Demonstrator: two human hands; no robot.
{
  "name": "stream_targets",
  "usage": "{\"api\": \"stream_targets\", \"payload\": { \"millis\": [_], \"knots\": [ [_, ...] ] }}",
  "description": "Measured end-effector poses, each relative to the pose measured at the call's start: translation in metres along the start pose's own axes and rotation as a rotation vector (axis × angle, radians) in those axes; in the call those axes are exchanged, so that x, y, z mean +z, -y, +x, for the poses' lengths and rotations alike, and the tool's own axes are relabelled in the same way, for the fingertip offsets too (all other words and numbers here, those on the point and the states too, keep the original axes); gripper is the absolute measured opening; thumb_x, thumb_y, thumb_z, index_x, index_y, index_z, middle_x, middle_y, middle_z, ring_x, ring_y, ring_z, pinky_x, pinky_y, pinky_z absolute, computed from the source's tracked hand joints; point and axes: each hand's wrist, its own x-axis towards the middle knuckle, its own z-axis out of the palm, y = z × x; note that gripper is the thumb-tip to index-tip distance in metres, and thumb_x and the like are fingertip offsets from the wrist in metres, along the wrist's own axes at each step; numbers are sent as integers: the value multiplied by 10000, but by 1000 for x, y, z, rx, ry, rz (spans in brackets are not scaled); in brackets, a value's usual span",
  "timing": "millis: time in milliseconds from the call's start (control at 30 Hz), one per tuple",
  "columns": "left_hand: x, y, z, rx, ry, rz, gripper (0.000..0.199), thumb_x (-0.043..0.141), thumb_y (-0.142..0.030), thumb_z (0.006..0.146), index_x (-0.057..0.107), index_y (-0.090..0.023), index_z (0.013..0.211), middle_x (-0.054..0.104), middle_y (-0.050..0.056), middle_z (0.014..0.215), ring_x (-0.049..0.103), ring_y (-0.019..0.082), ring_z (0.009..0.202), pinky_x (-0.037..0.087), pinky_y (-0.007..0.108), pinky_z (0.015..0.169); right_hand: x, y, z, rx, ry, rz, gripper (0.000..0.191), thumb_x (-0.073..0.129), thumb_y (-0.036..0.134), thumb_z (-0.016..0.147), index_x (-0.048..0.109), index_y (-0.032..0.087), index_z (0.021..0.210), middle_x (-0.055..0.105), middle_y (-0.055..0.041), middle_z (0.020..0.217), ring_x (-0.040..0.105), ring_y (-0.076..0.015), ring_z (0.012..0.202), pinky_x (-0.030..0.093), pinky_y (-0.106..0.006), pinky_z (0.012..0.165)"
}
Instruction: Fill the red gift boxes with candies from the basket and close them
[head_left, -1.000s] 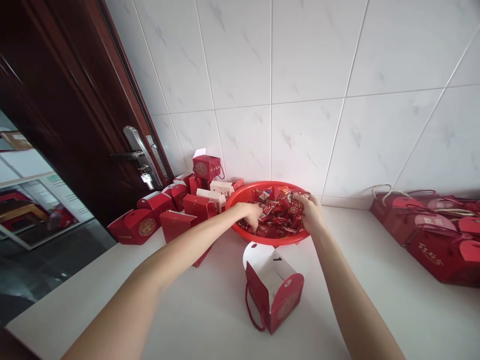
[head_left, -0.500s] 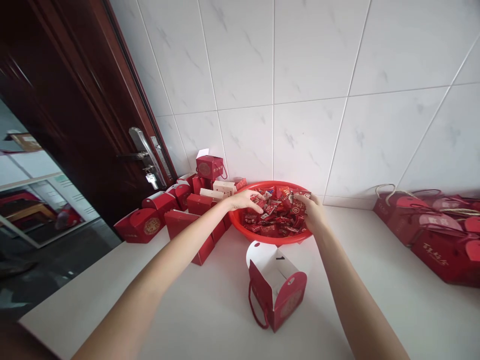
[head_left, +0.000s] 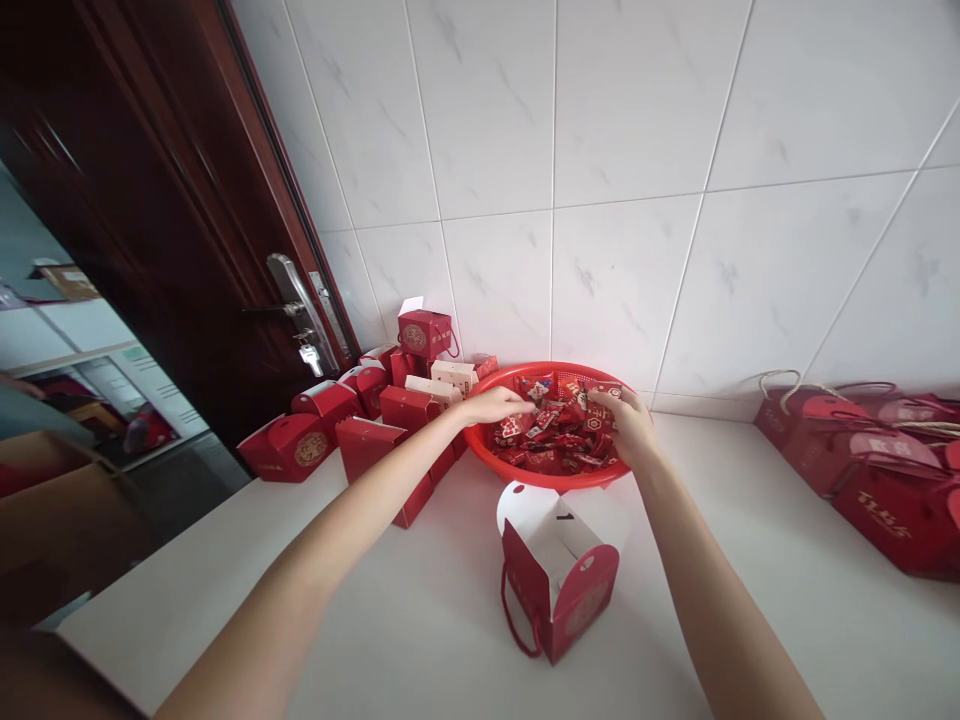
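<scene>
A round red plastic basket (head_left: 480, 455) full of small red wrapped candies (head_left: 559, 440) stands against the wall. My left hand (head_left: 499, 405) reaches over its left side, fingers closed on a red patterned candy packet (head_left: 514, 426). On the right side of the basket, my right hand (head_left: 628, 420) grips a red packet (head_left: 598, 412) with a pale hexagon pattern; part of it is hidden by the fingers. In front of the basket, between my forearms, an open red gift box (head_left: 581, 605) with a white inside and a red cord handle sits upright.
Several red gift boxes (head_left: 292, 450) cluster at the left, one small box (head_left: 425, 333) resting on top of others. More red boxes with cord handles (head_left: 892, 510) line the right. A dark red door (head_left: 165, 200) stands at the left beside the white table (head_left: 405, 620).
My left fingers were spread over the candies and have now closed on a packet. My right hand stays at the basket's right side with its packet. The view has shifted slightly.
</scene>
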Motion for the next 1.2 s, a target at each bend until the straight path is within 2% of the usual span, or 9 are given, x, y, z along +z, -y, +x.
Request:
{"api": "stream_targets", "payload": {
  "millis": [67,167,300,433,600,700,833,1067,1200],
  "knots": [
    [1,0,1,26,14,93,235,622,-252,851,770,-179,1018,767,43,1132,672,208,1076,498,261,917,-1,-1,1,-3,8,0,184,791,250,599,699,221,756,757,-12,713,744,-240,729,598,-301,593],
    [1,-2,-1,67,16,193,324,610,-96,777,773,-192,1040,765,28,1162,668,198,1115,498,229,921,-1,-1,1,-7,16,0,192,797,251,599,694,221,758,756,-10,713,747,-241,737,601,-304,605],
    [0,-11,-8,52,16,384,326,620,-73,766,774,-194,1027,750,50,1143,672,215,1075,518,242,865,-2,-1,1,-12,19,-3,187,802,253,595,695,227,746,758,-6,719,750,-247,763,602,-303,603],
    [8,-27,-18,147,10,656,364,634,-39,716,796,-217,989,721,86,1173,641,291,1148,499,333,952,-1,0,-1,-3,18,6,193,802,247,582,702,219,745,754,-9,708,747,-246,756,598,-296,592],
    [26,-48,-23,8,235,766,270,674,-68,703,794,-193,911,759,120,993,705,319,1004,546,374,859,0,1,0,-5,10,7,187,797,239,575,701,218,735,755,-10,706,741,-235,735,596,-294,596],
    [31,-56,-21,-9,244,791,321,697,-64,675,782,-173,964,757,155,1031,702,344,1013,557,399,854,-1,-1,1,-2,15,12,202,799,247,570,711,216,749,761,-14,717,734,-227,701,588,-293,579],
    [33,-61,-17,-2,396,742,368,735,-106,651,775,-148,1014,744,185,1100,708,347,954,569,381,780,-1,-2,3,-2,15,5,212,804,258,566,719,210,754,762,-13,718,710,-202,637,576,-285,558],
    [46,-60,-2,-173,322,758,445,906,-240,475,784,-186,900,765,171,967,688,395,1021,550,455,885,0,0,0,-7,12,-4,201,799,255,567,711,216,742,759,-12,708,733,-230,691,587,-297,574],
    [43,-55,3,-163,422,758,443,941,-324,423,779,-195,815,764,146,962,685,367,972,558,409,837,-1,0,1,3,12,-8,214,801,253,567,712,216,758,757,-11,706,736,-233,695,585,-297,568]
  ]
}}
